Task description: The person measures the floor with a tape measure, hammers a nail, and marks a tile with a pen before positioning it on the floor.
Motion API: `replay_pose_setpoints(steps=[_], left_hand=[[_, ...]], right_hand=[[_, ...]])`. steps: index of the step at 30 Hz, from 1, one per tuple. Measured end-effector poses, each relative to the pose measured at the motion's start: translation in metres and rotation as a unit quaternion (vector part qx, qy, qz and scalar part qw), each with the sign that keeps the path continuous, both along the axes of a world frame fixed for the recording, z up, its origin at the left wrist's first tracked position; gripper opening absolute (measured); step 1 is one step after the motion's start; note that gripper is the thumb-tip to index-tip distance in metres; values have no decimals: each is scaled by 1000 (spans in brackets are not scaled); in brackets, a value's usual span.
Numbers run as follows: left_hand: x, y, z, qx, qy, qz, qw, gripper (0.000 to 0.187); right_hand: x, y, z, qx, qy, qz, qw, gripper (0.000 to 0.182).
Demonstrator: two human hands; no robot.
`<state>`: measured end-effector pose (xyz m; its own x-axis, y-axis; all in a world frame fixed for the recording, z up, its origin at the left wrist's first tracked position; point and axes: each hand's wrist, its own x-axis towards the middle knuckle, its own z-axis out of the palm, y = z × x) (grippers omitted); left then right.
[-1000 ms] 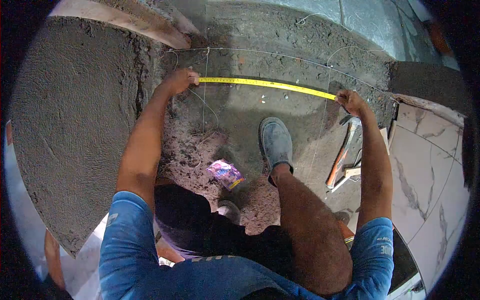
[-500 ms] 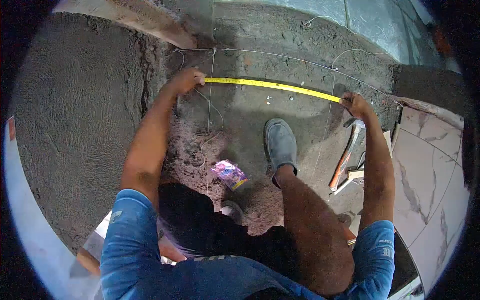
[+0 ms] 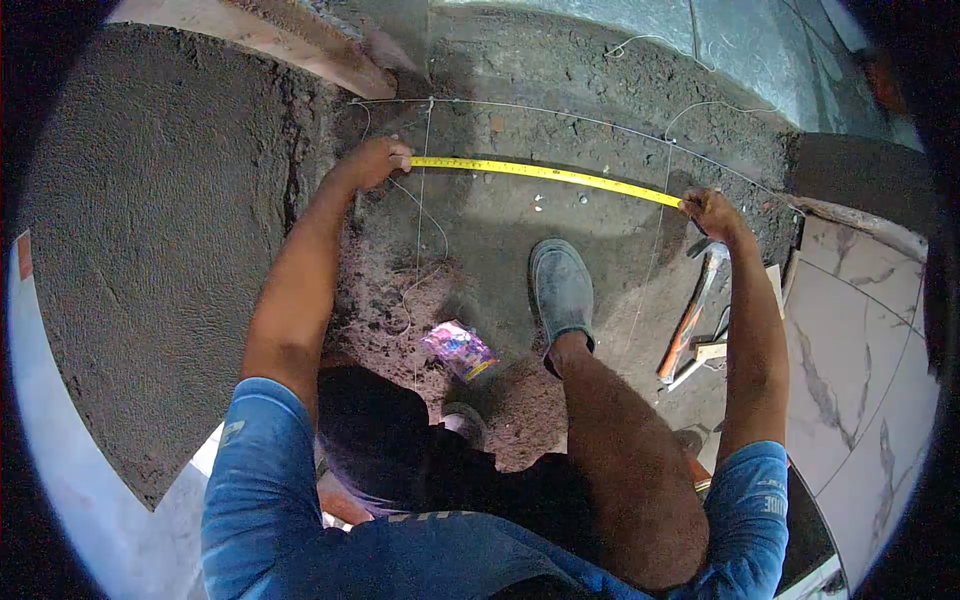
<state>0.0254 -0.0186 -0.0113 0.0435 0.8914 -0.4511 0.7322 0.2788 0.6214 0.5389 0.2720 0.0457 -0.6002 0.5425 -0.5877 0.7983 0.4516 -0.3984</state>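
Note:
A yellow tape measure [image 3: 545, 173] is stretched across the rough floor between my two hands. My left hand [image 3: 378, 163] is closed on its left end, near a taut string [image 3: 424, 150]. At the other end, my right hand [image 3: 712, 213] pinches the tape just past a second string [image 3: 660, 215]. The tape crosses over both strings. Whatever lies inside my right palm is hidden. Below the right hand, a hammer [image 3: 692, 315] with an orange and dark handle lies on the floor.
A long string [image 3: 560, 113] runs across beyond the tape. My shoe [image 3: 562, 290] stands on the floor near a shiny purple packet [image 3: 460, 350]. Marbled tiles [image 3: 850, 340] lie at the right, wet-looking mortar [image 3: 170, 230] at the left. A board [image 3: 310, 45] juts in at the upper left.
Almost nothing differs. The view has shifted very slightly, and both hands keep the tape stretched in the same place.

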Motion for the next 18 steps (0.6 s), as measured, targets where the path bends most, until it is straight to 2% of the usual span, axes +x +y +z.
replay_pose_setpoints(steps=[2,4,5,6,7,8,9,11,13,14,15,17,18], left_hand=[[4,3,9,-59,-26,43,997,18],[3,9,33,-21,-5,27,999,16],[4,9,50,9,13,13,1000,14],[14,15,94,-21,28,51,998,12],[29,16,136,-52,44,91,993,11],[39,10,157,-19,42,116,992,11],[47,5,176,15,38,140,989,11],[64,-12,190,249,-33,13,968,14],[143,27,280,262,80,-60,960,21],[192,47,343,313,77,113,940,29],[221,50,376,330,-34,178,926,45],[272,43,441,418,-162,163,879,52],[287,32,492,405,-140,131,894,52]], right_hand=[[1,3,2,-21,-33,5,999,24],[-2,5,20,-37,-65,3,997,23],[3,1,41,-65,-19,-21,997,25],[2,-2,71,-91,30,-42,995,27],[-3,-4,103,-102,-15,-22,994,30],[-10,-8,140,-111,-59,-2,992,34],[-24,-17,180,-198,-73,-82,974,43],[-20,-23,203,-169,-11,26,985,53],[-48,-43,246,-175,28,67,982,53],[-67,-59,274,-166,61,85,981,54],[-85,-76,302,-156,73,84,981,55],[-94,-101,335,-141,90,89,982,57],[-94,-115,333,-77,215,185,956,58]])
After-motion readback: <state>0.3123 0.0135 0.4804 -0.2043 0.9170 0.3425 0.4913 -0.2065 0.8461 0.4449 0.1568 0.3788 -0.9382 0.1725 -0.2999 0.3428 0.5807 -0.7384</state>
